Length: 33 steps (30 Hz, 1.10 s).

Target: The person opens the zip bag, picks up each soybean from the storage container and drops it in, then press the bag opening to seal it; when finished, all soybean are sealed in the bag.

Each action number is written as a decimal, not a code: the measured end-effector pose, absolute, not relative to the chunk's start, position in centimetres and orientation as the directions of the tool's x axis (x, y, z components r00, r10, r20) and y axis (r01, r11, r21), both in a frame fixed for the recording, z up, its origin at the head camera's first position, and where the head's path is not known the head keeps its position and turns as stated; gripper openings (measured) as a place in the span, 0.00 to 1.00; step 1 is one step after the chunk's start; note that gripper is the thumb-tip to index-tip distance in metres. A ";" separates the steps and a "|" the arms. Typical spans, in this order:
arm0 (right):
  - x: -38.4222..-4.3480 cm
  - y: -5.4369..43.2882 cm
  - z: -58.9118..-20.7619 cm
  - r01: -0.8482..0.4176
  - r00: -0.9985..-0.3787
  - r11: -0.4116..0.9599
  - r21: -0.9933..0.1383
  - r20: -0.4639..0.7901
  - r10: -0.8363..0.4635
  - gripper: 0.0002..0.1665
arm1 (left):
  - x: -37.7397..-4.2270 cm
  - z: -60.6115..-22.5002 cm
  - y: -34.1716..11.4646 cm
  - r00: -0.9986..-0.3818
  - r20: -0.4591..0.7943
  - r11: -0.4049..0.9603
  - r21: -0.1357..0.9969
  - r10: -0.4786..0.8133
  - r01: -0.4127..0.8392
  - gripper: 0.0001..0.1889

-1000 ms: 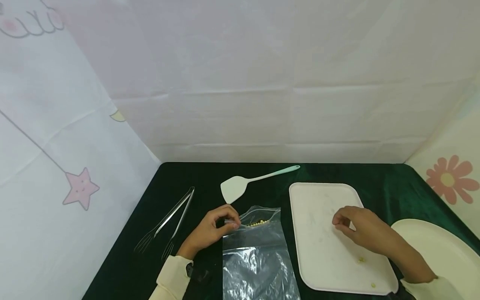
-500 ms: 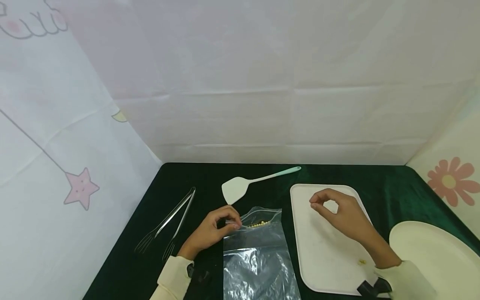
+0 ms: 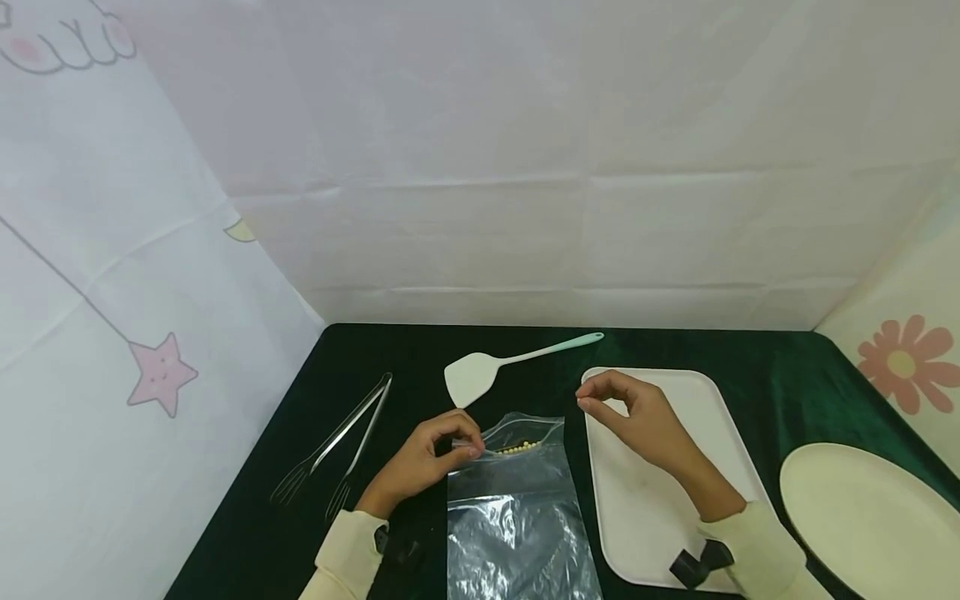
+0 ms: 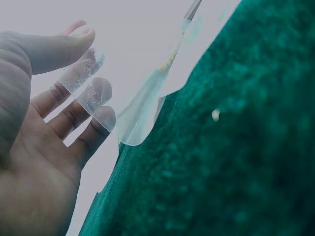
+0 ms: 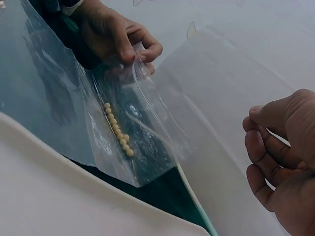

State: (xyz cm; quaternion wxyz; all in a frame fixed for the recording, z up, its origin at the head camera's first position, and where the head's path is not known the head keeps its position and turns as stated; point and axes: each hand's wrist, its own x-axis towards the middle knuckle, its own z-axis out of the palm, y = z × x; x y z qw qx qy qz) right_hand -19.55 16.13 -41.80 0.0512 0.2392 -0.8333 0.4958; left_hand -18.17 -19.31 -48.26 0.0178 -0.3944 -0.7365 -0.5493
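My left hand [image 3: 429,457] pinches the upper left edge of a clear zip bag [image 3: 517,533]. Through the plastic, fingers [image 4: 101,93] of that hand show in the left wrist view. Small round yellow beads [image 5: 118,130] lie in a row near the bag's mouth. To the bag's right, my right hand [image 3: 637,421] hovers over the upper left of a white tray [image 3: 626,533]. Its thumb and forefinger tips meet; I cannot tell whether something tiny is between them. The bag's lower end runs out of the head view.
Metal tongs [image 3: 341,450] lie at the left on the dark green cloth [image 3: 390,342]. Behind the bag lies a white spatula [image 3: 471,379] with a pale green handle. A cream oval plate [image 3: 877,517] stands at the right. White curtains [image 3: 570,233] close off the back and sides.
My right hand has moved left and away from me across the tray, towards the bag, fingertips together. My left hand has stayed on the bag's edge.
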 end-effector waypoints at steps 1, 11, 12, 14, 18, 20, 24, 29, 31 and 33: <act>-19.6 15.8 -41.9 -0.450 -0.878 0.380 -0.809 0.322 -0.354 0.08 | -18.2 -48.2 -19.3 -0.688 0.458 0.086 0.795 0.562 0.600 0.10; -19.7 13.6 -42.8 -0.470 -0.848 0.329 -0.819 0.316 -0.426 0.09 | -18.1 -48.2 -19.2 -0.683 0.464 0.084 0.791 0.564 0.606 0.11; -19.7 13.3 -42.9 -0.471 -0.846 0.329 -0.819 0.313 -0.432 0.09 | -18.1 -48.2 -19.2 -0.682 0.466 0.082 0.790 0.564 0.607 0.11; -19.7 12.9 -43.1 -0.477 -0.842 0.342 -0.810 0.309 -0.442 0.08 | -18.1 -48.2 -19.2 -0.682 0.467 0.084 0.789 0.564 0.609 0.11; -19.8 12.2 -43.4 -0.500 -0.827 0.358 -0.789 0.312 -0.468 0.09 | -18.1 -48.3 -19.3 -0.686 0.464 0.092 0.788 0.560 0.608 0.11; -19.7 12.0 -43.4 -0.501 -0.828 0.371 -0.782 0.308 -0.468 0.09 | -18.2 -48.4 -19.3 -0.687 0.464 0.095 0.788 0.560 0.609 0.11; -19.4 12.4 -43.1 -0.479 -0.849 0.398 -0.782 0.297 -0.438 0.10 | -18.1 -48.3 -19.2 -0.690 0.459 0.096 0.791 0.559 0.604 0.11; -19.1 14.4 -42.7 -0.474 -0.872 0.492 -0.730 0.312 -0.377 0.08 | -17.3 -46.9 -18.8 -0.700 0.453 0.092 0.801 0.552 0.591 0.08; -18.9 15.6 -42.3 -0.487 -0.870 0.540 -0.686 0.327 -0.369 0.06 | -17.0 -46.2 -18.7 -0.698 0.456 0.086 0.802 0.552 0.591 0.08; -18.6 17.0 -41.9 -0.504 -0.863 0.584 -0.637 0.339 -0.375 0.05 | -16.8 -45.9 -18.6 -0.693 0.462 0.080 0.798 0.554 0.597 0.08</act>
